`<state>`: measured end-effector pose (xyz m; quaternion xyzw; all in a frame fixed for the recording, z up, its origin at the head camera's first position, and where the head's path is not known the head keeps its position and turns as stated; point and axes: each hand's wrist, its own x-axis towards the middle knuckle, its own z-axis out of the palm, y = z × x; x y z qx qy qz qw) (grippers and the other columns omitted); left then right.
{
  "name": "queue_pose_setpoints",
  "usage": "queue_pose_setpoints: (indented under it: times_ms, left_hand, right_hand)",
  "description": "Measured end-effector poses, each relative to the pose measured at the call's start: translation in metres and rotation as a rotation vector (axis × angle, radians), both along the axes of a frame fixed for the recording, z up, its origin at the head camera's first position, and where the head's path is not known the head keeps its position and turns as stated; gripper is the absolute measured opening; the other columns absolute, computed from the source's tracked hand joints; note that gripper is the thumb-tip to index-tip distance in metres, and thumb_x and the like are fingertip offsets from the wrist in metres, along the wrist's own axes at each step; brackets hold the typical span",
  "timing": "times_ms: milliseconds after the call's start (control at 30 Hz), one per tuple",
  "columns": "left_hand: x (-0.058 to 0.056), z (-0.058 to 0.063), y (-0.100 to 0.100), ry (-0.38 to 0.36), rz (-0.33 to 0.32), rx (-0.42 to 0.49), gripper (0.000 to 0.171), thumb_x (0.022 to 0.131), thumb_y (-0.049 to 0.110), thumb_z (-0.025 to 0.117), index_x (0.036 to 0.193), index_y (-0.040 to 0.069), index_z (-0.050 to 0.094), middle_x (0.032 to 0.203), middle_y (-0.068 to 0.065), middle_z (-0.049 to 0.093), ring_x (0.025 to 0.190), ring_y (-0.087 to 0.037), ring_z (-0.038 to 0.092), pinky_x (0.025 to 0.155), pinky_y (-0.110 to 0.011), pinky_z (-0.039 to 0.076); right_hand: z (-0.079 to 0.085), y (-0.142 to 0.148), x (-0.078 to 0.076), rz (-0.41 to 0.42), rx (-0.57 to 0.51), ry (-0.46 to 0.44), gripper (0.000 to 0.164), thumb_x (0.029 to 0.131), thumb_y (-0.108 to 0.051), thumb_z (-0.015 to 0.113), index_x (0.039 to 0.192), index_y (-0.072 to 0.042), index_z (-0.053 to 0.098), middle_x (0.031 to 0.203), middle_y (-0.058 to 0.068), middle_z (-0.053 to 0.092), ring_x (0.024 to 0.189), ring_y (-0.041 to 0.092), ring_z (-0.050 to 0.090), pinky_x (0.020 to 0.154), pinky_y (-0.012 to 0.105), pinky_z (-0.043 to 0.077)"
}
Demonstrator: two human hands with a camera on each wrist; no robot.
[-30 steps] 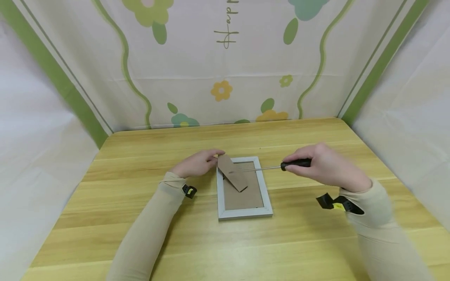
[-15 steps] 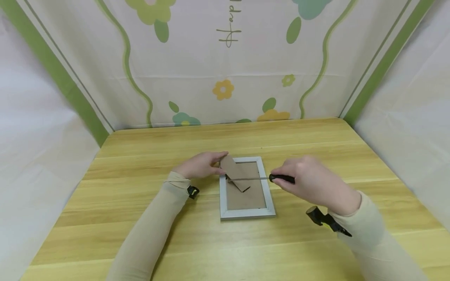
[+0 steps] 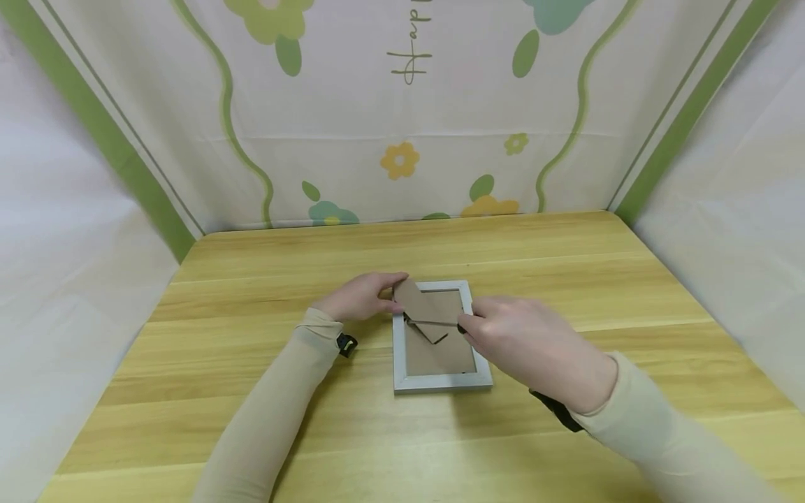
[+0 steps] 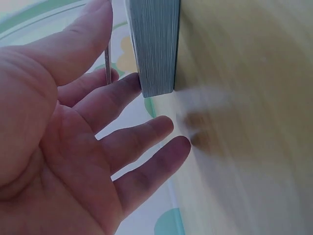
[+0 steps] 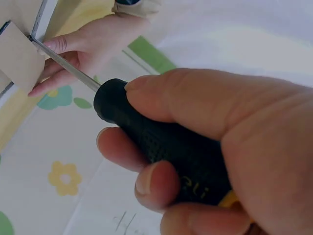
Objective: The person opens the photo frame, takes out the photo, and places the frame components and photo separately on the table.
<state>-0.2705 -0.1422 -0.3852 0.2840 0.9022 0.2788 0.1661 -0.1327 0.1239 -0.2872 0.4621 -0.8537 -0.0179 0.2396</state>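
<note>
A picture frame (image 3: 443,381) with a light grey border lies back up on the table. Its brown easel stand (image 3: 411,299) sits slanted across the backing board (image 3: 434,360). My left hand (image 3: 360,296) holds the stand's upper end between thumb and forefinger; the other fingers (image 4: 146,171) are spread beside the frame edge. In my right hand (image 3: 534,342) is a screwdriver, gripped by its black handle (image 5: 161,142). Its metal shaft (image 5: 68,67) crosses over the stand, and the tip reaches the inner left edge of the frame. In the head view most of the handle is hidden.
The wood-grain table (image 3: 302,251) extends around the frame on all sides. A white cloth with printed flowers (image 3: 399,161) hangs behind its far edge. Pale sheets stand at the left and right. Each wrist wears a black strap (image 3: 346,344).
My right hand has moved left and down with the screwdriver, bringing its tip from over the stand to the frame's left inner edge. The left hand has shifted slightly and keeps hold of the stand.
</note>
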Motion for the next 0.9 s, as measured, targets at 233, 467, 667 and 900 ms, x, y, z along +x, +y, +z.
queue_pose_setpoints:
  times_ms: [233,467,667,900]
  left_hand:
    - [0.000,0.000,-0.001,0.001,0.000,-0.002,0.075,0.091,0.023,0.073,0.155,0.009,0.035,0.144,-0.004,0.053,0.141,-0.024,0.037,0.113,-0.040,0.032]
    - [0.000,0.001,0.000,0.004,0.006,-0.023,0.075,0.092,0.023,0.073,0.154,0.010,0.035,0.148,-0.005,0.049,0.139,-0.024,0.038,0.112,-0.041,0.034]
    - [0.000,0.001,0.002,-0.003,0.012,-0.036,0.073,0.092,0.023,0.073,0.154,0.009,0.036,0.147,-0.006,0.050,0.137,-0.022,0.041,0.111,-0.038,0.035]
    - [0.002,0.001,0.001,0.005,-0.012,-0.044,0.069,0.095,0.024,0.069,0.153,0.005,0.037,0.143,-0.008,0.053,0.128,-0.019,0.050,0.106,-0.036,0.040]
  right_hand:
    - [0.006,-0.007,0.003,-0.024,0.058,0.003,0.023,0.076,0.003,0.082,0.073,-0.008,0.061,0.061,0.000,0.041,0.049,0.008,0.035,0.041,0.018,0.030]
    - [-0.006,0.005,-0.002,-0.010,-0.022,-0.068,0.011,0.081,-0.003,0.079,0.083,-0.005,0.068,0.062,-0.004,0.038,0.050,0.004,0.030,0.043,0.016,0.032]
    - [-0.025,0.017,0.003,0.018,-0.045,-0.027,0.020,0.081,-0.008,0.078,0.099,0.000,0.072,0.066,0.001,0.048,0.044,0.003,0.036,0.040,0.016,0.037]
    - [-0.041,0.016,0.017,0.000,-0.068,0.029,0.051,0.109,-0.021,0.023,0.102,0.001,0.069,0.062,0.000,0.043,0.042,0.001,0.030,0.036,0.012,0.028]
